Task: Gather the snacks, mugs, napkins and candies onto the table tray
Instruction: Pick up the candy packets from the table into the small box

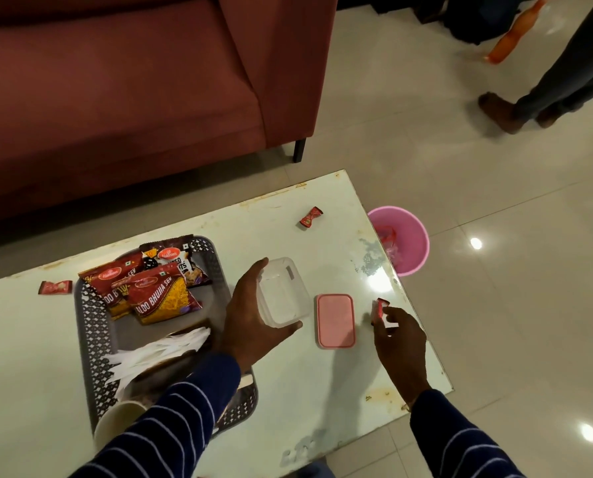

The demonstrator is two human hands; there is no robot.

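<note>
right hand is pinching 1 candy just right of the pink lid, so the clear box sits to its left, where the left hand is spread around it beside the tray.

A dark perforated tray sits on the tabletop, holding three red snack packets, a fan of white napkins and a white mug. One red candy lies just left of the tray, another well apart near the far edge.
</note>
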